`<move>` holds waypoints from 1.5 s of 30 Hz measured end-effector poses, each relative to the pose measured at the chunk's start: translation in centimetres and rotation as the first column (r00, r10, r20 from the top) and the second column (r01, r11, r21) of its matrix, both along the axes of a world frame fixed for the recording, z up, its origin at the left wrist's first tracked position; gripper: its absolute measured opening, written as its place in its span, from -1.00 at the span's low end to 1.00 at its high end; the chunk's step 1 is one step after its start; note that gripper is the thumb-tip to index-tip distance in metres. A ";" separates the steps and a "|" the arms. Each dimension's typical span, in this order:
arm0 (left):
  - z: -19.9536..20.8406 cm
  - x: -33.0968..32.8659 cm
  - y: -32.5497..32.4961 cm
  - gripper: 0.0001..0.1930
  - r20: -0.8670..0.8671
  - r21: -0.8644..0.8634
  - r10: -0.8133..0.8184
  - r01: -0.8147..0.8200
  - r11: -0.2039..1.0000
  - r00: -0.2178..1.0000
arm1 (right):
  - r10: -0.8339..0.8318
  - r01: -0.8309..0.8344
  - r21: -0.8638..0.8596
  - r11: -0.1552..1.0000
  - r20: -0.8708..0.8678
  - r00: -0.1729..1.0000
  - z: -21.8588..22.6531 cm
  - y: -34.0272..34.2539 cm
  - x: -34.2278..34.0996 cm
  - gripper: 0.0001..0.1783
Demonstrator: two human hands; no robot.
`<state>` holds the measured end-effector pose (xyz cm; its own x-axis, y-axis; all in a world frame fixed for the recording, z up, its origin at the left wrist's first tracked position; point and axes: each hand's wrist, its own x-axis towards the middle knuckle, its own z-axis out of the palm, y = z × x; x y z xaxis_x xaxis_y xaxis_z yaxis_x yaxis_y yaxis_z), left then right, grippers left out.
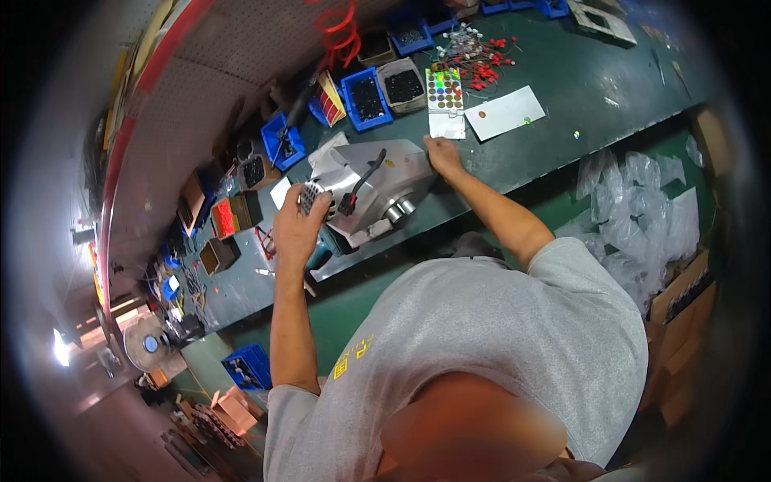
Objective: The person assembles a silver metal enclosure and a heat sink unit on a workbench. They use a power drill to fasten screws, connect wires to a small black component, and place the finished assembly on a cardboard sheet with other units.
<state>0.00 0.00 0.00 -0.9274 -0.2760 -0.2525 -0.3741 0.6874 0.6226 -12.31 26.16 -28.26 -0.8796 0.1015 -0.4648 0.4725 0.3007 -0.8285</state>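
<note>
A silver sheet-metal housing [361, 173] lies on the green workbench in front of me. Two short round metal tubes [400, 210] stick out of its near side, and a black cable [369, 178] with a connector runs over its top. At its left end, my left hand [297, 229] has fingers and thumb closed round a perforated metal piece [311, 199]; whether that piece is joined to the housing I cannot tell. My right hand [443, 157] is closed at the housing's right edge, its fingertips partly hidden. Just beyond it lies a sheet of shiny round stickers [445, 92].
A white card [506, 112] lies right of the stickers. Blue bins [367, 100] of small black parts line the back, near red-tipped wires [482, 64]. A teal power tool [320, 255] sits by the housing. Clear plastic bags [630, 209] fill a box at right.
</note>
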 end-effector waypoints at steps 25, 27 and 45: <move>-2.1 -11.8 10.9 -0.66 -0.514 -0.239 -0.647 0.631 0.738 0.563 | -0.229 0.080 -0.918 0.388 -0.012 0.973 16.1 6.6 16.3 -0.64; -2.1 -11.6 11.6 -0.66 -0.509 -0.265 -0.656 0.624 0.735 0.557 | -0.175 0.055 -0.839 0.542 -0.049 0.983 13.4 6.2 17.5 -0.64; -2.7 -12.3 12.0 -0.63 -0.479 -0.290 -0.633 0.571 0.768 0.608 | 0.318 -0.192 -0.653 0.733 0.080 0.945 10.4 6.4 13.1 -0.68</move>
<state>-12.29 12.00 -2.74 -0.8610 0.3996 0.3147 0.5081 0.7041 0.4961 0.83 32.58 -17.91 -0.7268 -0.4848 -0.4866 0.6091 -0.1273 -0.7828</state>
